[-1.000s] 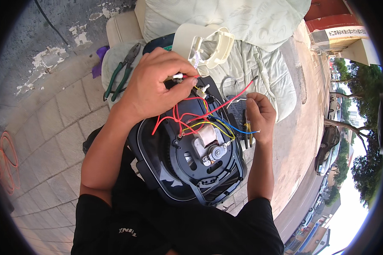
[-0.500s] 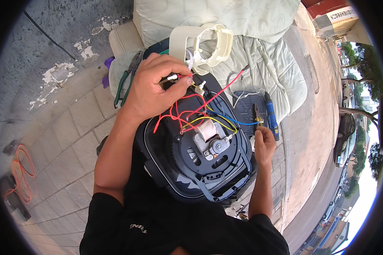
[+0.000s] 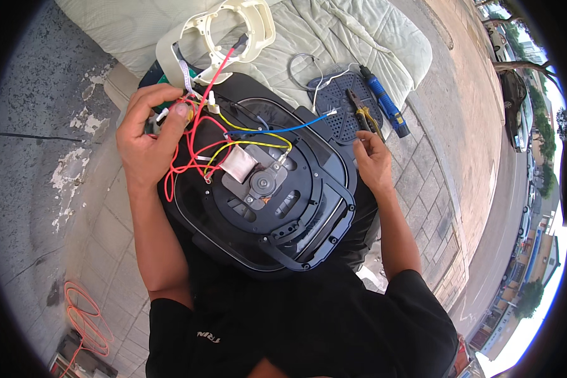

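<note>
My left hand (image 3: pixel 151 135) is closed, thumb and fingers pinching red wires (image 3: pixel 189 154) at the far left corner of an upturned black appliance housing (image 3: pixel 233 233). A white connector tip (image 3: pixel 162 115) pokes out beside its fingers. A small motor (image 3: pixel 262 183) sits in the housing's middle, with a yellow-green wire (image 3: pixel 258 129) bolted near it. The blue wire (image 3: pixel 283 130) reaches right, its bare end free in the air. My right hand (image 3: pixel 375 165) has its fingers loosely bent, slightly apart and seemingly empty, at the handle ends of the yellow-handled pliers (image 3: pixel 361 113).
A cream plastic ring-shaped part (image 3: pixel 266 28) lies beyond the housing on a pale quilted pad (image 3: pixel 334 38). The pliers rest on a dark perforated plate (image 3: pixel 340 104), beside a blue corded tool (image 3: pixel 384 101). An orange cable (image 3: pixel 85 315) coils on the paving at lower left.
My right hand has let go of the blue wire's end, which now sits farther left of it. My left hand still pinches the red wires. The whole view has shifted and turned.
</note>
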{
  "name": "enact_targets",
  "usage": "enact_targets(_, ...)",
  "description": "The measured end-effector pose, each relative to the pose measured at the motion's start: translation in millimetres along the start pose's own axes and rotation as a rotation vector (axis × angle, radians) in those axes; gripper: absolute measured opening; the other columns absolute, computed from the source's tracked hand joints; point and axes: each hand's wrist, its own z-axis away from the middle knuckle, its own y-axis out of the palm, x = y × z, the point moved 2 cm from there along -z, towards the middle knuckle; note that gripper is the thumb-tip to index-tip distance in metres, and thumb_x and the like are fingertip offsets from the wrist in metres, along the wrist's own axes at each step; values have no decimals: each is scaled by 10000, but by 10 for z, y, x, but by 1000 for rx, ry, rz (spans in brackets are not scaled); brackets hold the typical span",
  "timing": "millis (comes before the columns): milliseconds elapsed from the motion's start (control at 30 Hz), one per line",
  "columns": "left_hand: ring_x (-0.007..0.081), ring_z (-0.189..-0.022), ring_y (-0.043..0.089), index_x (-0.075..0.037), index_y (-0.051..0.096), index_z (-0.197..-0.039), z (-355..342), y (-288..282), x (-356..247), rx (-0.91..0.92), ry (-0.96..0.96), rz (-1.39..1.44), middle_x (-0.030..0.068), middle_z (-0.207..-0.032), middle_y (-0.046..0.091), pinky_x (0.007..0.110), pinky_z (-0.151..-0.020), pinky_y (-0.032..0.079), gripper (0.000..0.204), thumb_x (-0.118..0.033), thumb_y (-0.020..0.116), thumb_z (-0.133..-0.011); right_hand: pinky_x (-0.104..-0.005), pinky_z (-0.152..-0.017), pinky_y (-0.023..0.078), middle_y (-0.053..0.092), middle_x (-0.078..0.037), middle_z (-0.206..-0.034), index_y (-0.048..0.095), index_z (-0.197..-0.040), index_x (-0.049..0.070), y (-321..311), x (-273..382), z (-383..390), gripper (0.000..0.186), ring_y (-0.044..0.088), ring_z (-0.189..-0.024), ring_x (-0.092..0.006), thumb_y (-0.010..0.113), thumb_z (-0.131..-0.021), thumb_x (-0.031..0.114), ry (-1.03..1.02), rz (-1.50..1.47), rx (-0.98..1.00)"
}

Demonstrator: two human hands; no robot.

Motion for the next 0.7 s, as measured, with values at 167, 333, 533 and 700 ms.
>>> enact_targets(167,182,-1108,667,14,778,-1153,34,22,118,3,-16,94,113,-1194,748,311,-914,477,233,-126,788,-967,-325,-765,566,739,-77,-883,742,-1258,12,-1,-11,-48,341,681,-801,-148,722,-1016,253,43,59,24)
enact_targets(333,204,-1127,649,57,763,-1166,39,-66,159,-35,-5,180,146,-1223,737,330,-942,481,282,-180,705,-1024,-360,-823,586,767,-134,-919,751,-1242,4,30,63,-55,363,732,-849,-208,718,-1007,278,64,105,83)
enact_targets(533,198,-1055,571,78,735,-1221,5,-151,289,-145,29,295,167,-1218,749,372,-969,433,437,-308,589,-1079,-327,-855,582,782,-91,-1001,751,-1252,-5,34,114,-88,355,721,-915,-152,730,-1027,269,100,-36,136)
enact_targets(700,228,-1093,602,113,693,-1283,5,-258,325,-197,7,340,207,-1224,743,389,-972,427,481,-313,546,-1115,-285,-787,549,719,-29,-1000,714,-1328,25,-124,870,-16,336,646,-865,-100,760,-1012,130,-126,-157,143)
